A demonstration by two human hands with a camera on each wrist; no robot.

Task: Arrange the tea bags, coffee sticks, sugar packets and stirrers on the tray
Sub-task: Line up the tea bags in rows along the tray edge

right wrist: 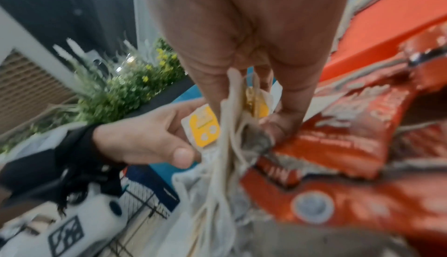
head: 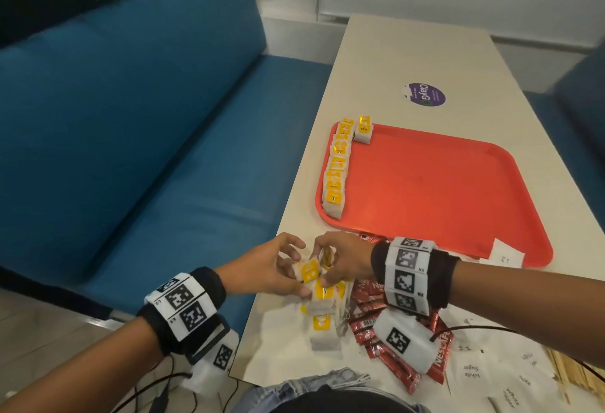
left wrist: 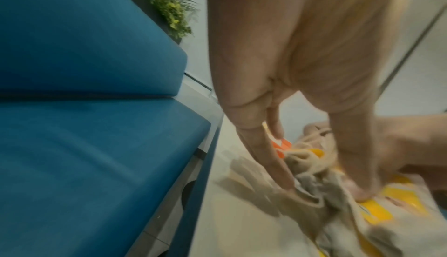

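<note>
A red tray (head: 442, 183) lies on the table, with a row of yellow-tagged tea bags (head: 335, 176) along its left rim and one more tea bag (head: 363, 131) at the far corner. Both hands work over a loose pile of tea bags (head: 322, 324) at the table's near left. My left hand (head: 299, 273) holds a tea bag with a yellow tag (right wrist: 203, 127) between thumb and fingers. My right hand (head: 322, 265) pinches another tea bag (right wrist: 256, 104), whose strings tangle with the pile. In the left wrist view my left hand (left wrist: 326, 190) touches the bags.
Red coffee sticks (head: 376, 324) lie under my right wrist. White sugar packets (head: 474, 373) are scattered at the near right, one sugar packet (head: 502, 253) against the tray's near rim. Wooden stirrers (head: 569, 370) lie at the far right. A blue bench (head: 147, 150) runs along the table's left.
</note>
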